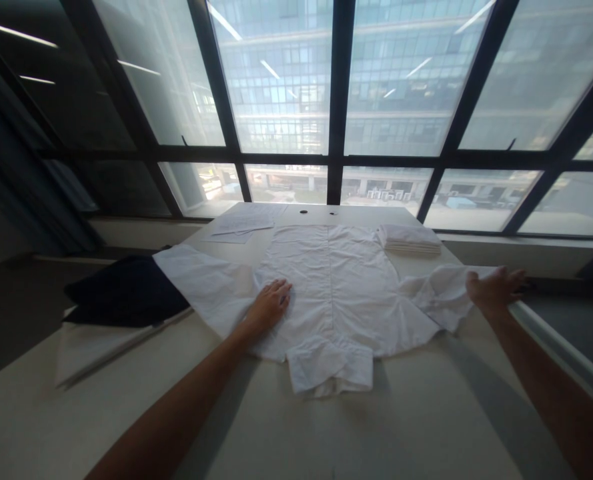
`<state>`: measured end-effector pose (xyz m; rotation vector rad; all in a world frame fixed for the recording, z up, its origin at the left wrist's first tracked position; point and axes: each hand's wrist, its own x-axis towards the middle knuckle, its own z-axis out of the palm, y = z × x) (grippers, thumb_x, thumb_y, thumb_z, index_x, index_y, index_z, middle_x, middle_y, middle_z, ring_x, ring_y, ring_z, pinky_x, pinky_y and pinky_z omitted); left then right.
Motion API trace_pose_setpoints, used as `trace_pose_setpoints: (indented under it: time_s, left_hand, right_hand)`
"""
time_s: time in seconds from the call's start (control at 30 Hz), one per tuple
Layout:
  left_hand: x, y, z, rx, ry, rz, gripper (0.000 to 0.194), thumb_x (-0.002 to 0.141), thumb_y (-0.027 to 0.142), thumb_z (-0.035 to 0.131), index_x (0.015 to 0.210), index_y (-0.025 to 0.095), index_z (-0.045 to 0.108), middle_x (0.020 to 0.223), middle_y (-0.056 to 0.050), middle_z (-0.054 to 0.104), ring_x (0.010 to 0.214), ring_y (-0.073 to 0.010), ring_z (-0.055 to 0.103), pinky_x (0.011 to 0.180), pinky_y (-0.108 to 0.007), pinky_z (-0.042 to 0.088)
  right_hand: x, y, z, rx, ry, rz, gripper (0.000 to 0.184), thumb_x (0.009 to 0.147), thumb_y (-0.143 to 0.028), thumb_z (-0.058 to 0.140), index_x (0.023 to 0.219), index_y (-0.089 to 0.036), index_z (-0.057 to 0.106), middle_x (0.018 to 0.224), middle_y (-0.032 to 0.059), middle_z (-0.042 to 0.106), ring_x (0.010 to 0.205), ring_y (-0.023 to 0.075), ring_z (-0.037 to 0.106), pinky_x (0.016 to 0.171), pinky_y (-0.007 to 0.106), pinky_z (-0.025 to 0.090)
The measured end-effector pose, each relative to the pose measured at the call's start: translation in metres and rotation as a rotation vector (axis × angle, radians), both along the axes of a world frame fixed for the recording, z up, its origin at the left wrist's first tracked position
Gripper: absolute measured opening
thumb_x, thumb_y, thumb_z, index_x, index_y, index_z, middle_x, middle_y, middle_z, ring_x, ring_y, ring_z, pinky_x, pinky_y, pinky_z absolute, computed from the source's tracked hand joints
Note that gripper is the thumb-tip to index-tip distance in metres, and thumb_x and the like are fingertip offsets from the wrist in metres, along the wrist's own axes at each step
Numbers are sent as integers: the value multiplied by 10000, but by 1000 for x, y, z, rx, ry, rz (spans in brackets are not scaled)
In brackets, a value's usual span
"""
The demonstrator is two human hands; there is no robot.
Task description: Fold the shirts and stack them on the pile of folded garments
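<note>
Resting flat on white shirt [321, 280], left grip [270, 303]; right grip [493, 290] splayed at sleeve [441, 290]; papers [246, 222] illegible

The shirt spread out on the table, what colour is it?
The shirt is white, best seen in the head view.

You have two hands in view, one left hand [270, 303] and one right hand [495, 289], and one tabletop [356, 433]. You have one white shirt [299, 267], with two sleeves [209, 283] and one collar [321, 363]. You can count one dark garment [126, 293], one stack of folded white cloths [410, 240], its layers too blurred to number, and at least two sheets of paper [243, 223]. You also have one curtain [29, 173] and two window handles [185, 141].
</note>
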<state>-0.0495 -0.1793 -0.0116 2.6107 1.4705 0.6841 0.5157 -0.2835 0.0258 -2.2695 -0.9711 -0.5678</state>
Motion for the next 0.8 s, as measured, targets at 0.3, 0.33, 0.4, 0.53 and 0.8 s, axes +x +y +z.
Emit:
trace_pose_setpoints:
  time_s: [0.3, 0.33, 0.4, 0.53, 0.8]
  left_hand:
    - [-2, 3, -3, 7, 0, -5, 406, 985, 271, 504, 1357, 220, 659, 1480, -137, 594, 1418, -294, 513, 1211, -532, 378]
    - [-2, 3, -3, 8, 3, -6, 407, 984, 271, 505, 1357, 219, 658, 1480, -135, 595, 1418, -291, 514, 1212, -532, 378]
    - [-3, 3, -3, 10, 11, -10, 410, 982, 266, 505, 1359, 215, 657, 1479, -138, 595, 1416, -290, 516, 1213, -532, 378]
    - [-3, 3, -2, 21, 5, -15, 409, 985, 273, 498, 1356, 222, 662, 1476, -134, 599, 1416, -293, 515, 1214, -524, 378]
    - [-3, 2, -2, -14, 61, -9, 458, 1008, 313, 450, 1412, 188, 626, 1533, -164, 538, 1462, -310, 461, 1225, -545, 338]
  right_hand:
    - [-127, 23, -37, -406, 37, 472, 697, 1016, -480, 289, 1588, -89, 371, 1704, 239, 186, 1586, 368, 104, 1183, 681, 199]
    - [-127, 23, -43, -464, 40, 478, 689, 1027, -483, 278, 1586, -94, 380, 1705, 227, 196, 1585, 355, 122, 1193, 664, 199]
    - [-112, 21, -54, -551, 50, 443, 672, 1041, -476, 266, 1583, -100, 392, 1693, 214, 248, 1578, 333, 178, 1210, 633, 198]
    - [-55, 14, -67, -629, 60, 382, 620, 1055, -438, 238, 1549, -135, 459, 1663, 190, 342, 1549, 311, 277, 1200, 622, 241]
    - [-26, 4, -79, -526, -98, 358, 560, 1017, -402, 359, 1475, -143, 552, 1593, 218, 450, 1489, 334, 382, 1152, 574, 336]
